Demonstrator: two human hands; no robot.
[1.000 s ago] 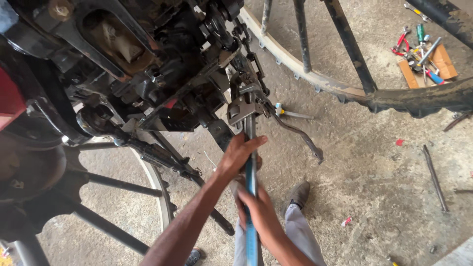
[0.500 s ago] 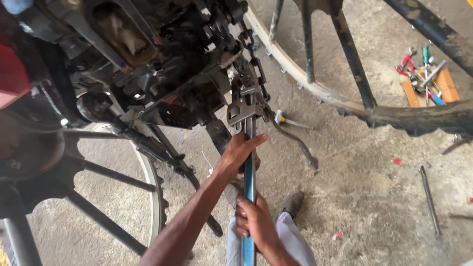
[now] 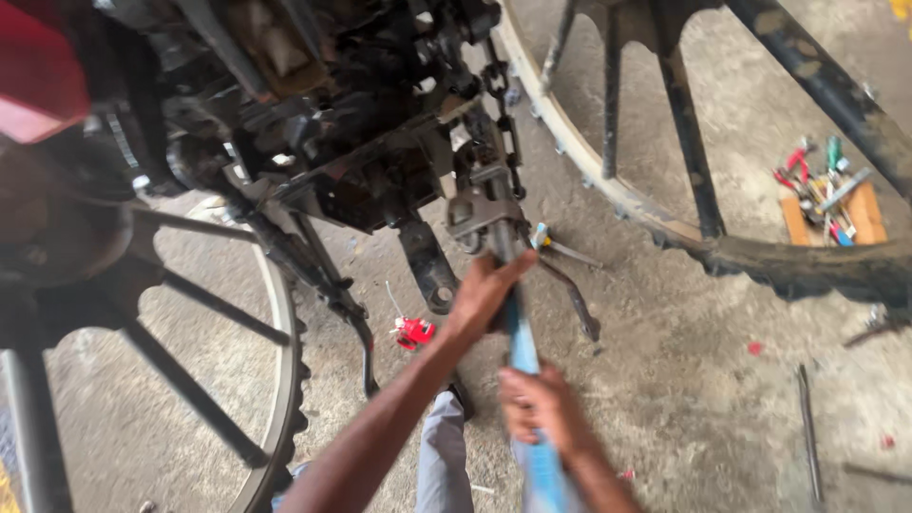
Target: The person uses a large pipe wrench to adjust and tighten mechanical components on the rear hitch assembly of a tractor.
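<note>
I see both hands clenched around the long blue-handled pipe wrench (image 3: 521, 351): left hand (image 3: 484, 294) high near its grey head, apparently biting the dark machine frame (image 3: 380, 161); right hand (image 3: 537, 407) lower down.

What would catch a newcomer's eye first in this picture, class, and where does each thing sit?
In the middle, both hands grip a long blue-handled wrench: the left hand near its head, the right hand lower down. Its jaw sits at the greasy black machine filling the upper left, with a chain hanging beside it. Big spoked wheels frame the scene, and a heap of tools lies on the floor at the right.
</note>
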